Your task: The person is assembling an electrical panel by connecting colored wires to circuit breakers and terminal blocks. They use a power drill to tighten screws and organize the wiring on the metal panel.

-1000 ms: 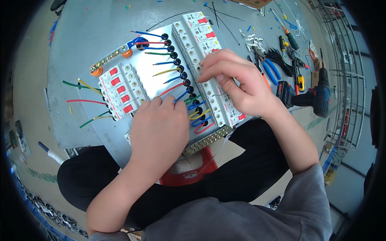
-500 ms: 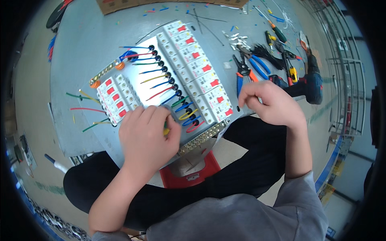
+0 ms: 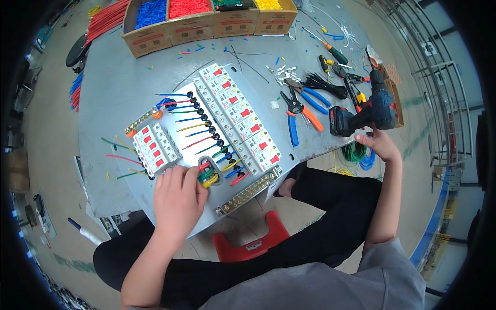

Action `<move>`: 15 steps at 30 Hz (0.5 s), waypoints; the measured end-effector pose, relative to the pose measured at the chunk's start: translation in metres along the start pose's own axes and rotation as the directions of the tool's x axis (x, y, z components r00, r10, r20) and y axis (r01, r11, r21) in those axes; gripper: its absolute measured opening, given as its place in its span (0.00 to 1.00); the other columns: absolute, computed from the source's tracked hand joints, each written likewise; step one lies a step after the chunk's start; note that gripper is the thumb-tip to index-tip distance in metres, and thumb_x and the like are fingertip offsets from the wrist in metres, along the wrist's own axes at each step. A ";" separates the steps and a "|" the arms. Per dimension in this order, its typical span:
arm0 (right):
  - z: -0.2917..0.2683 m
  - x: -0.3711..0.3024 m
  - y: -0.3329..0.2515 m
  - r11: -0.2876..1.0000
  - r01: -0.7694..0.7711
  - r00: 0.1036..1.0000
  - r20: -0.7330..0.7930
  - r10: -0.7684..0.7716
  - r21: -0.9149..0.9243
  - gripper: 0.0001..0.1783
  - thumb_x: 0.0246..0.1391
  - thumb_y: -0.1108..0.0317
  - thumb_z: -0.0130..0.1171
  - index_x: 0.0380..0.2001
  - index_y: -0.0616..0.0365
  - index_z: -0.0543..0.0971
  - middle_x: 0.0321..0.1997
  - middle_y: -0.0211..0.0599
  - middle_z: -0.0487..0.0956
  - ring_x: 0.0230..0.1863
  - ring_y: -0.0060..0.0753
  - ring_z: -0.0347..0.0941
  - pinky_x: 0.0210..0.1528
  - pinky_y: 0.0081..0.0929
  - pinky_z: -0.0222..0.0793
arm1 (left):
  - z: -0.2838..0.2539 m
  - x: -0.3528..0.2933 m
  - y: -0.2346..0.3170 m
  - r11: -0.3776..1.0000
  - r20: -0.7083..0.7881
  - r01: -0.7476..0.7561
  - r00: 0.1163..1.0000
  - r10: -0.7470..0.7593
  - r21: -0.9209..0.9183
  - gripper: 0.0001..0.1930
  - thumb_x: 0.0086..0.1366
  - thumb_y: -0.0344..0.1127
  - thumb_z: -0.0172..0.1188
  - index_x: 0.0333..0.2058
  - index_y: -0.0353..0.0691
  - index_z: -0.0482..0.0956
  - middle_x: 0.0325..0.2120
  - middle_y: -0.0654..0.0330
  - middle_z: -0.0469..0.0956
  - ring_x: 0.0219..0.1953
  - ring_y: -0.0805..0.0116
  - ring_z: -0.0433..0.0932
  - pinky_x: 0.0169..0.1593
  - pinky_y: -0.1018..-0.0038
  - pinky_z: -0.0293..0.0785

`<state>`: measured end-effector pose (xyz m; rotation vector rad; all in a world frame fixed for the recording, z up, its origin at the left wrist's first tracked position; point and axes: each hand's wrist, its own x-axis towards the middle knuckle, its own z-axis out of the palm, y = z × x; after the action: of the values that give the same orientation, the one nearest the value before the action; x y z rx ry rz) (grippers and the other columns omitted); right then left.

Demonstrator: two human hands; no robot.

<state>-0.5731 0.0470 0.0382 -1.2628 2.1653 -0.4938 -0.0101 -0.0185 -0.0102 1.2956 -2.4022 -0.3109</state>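
At the near side of the metal panel (image 3: 230,191), my left hand (image 3: 178,199) hides part of an oval hole and of the wire bundle (image 3: 207,174) coming up through it; red, green and yellow lengths show just right of my fingers. Those fingers bend against the bundle's left side, but their tips are partly covered, so I cannot tell whether they pinch it. That hand lies back upward, its forearm reaching in from the near left.

Over on the right, my right hand (image 3: 381,143) is at the near end of the cordless drill (image 3: 372,108), on the surface (image 3: 103,175). The drill covers some fingertips; I cannot tell whether they grasp it. My thumb sticks out leftward, and the arm is extended. Far off, the view cuts off the cardboard bins (image 3: 194,33).
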 end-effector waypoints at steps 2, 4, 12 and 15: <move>0.010 0.006 -0.006 0.972 0.114 0.993 -0.039 -0.108 0.207 0.48 0.58 0.49 0.82 0.74 0.58 0.71 0.70 0.42 0.77 0.73 0.37 0.71 0.75 0.45 0.69 | -0.003 -0.001 -0.003 1.000 0.010 -0.005 1.000 0.004 0.031 0.16 0.59 0.24 0.68 0.48 0.36 0.83 0.40 0.54 0.78 0.42 0.52 0.78 0.48 0.58 0.73; 0.021 0.012 -0.015 0.925 0.188 0.981 -0.098 -0.164 0.331 0.44 0.62 0.51 0.80 0.73 0.56 0.72 0.69 0.39 0.78 0.71 0.35 0.73 0.75 0.44 0.68 | -0.010 -0.004 -0.005 0.997 0.020 -0.012 1.000 0.010 0.070 0.17 0.58 0.25 0.68 0.47 0.35 0.84 0.39 0.54 0.78 0.43 0.53 0.77 0.49 0.58 0.72; 0.049 0.043 -0.014 0.735 0.326 0.931 -0.336 -0.142 0.594 0.25 0.72 0.61 0.66 0.64 0.66 0.77 0.42 0.33 0.85 0.48 0.29 0.82 0.59 0.33 0.75 | 0.001 0.000 0.018 0.996 -0.003 -0.085 0.996 0.085 0.002 0.22 0.61 0.27 0.67 0.55 0.32 0.81 0.42 0.54 0.80 0.49 0.53 0.81 0.58 0.60 0.74; 0.046 0.036 -0.033 0.726 0.356 0.918 -0.366 -0.154 0.588 0.23 0.71 0.65 0.65 0.63 0.66 0.78 0.37 0.30 0.80 0.40 0.26 0.78 0.51 0.28 0.73 | 0.010 0.007 0.022 0.993 0.001 -0.120 0.993 0.120 0.002 0.22 0.64 0.27 0.64 0.57 0.31 0.81 0.44 0.55 0.83 0.48 0.57 0.82 0.55 0.64 0.77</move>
<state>-0.5356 -0.0020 0.0108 -1.1255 1.7610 -1.4942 -0.0342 -0.0128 -0.0091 1.1465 -2.4689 -0.2746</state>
